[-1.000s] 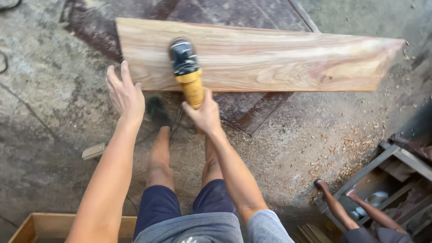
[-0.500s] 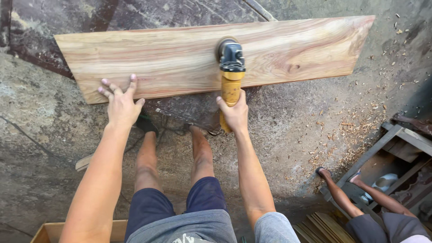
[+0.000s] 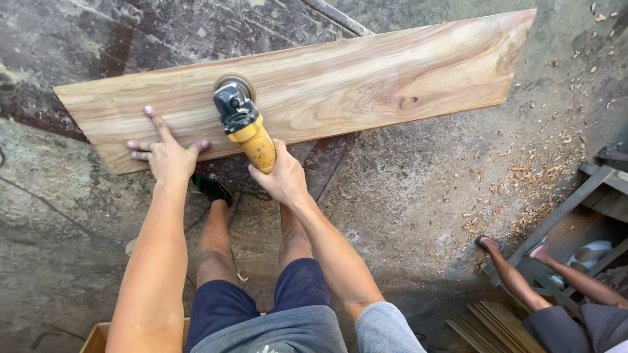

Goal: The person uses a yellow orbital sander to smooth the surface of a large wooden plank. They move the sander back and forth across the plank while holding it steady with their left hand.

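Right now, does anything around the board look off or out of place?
Wood shavings lie scattered over the concrete floor right of the plank. Otherwise nothing odd: left hand flat on it, right hand gripping the sander.

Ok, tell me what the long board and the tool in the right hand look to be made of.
The board looks like solid, unfinished wood: pale and pinkish grain streaks, a dark knot, matte surface. The tool held by the right hand seems to have a yellow plastic handle, smooth and slightly glossy, and a black head, plastic or painted metal; which one I cannot tell.
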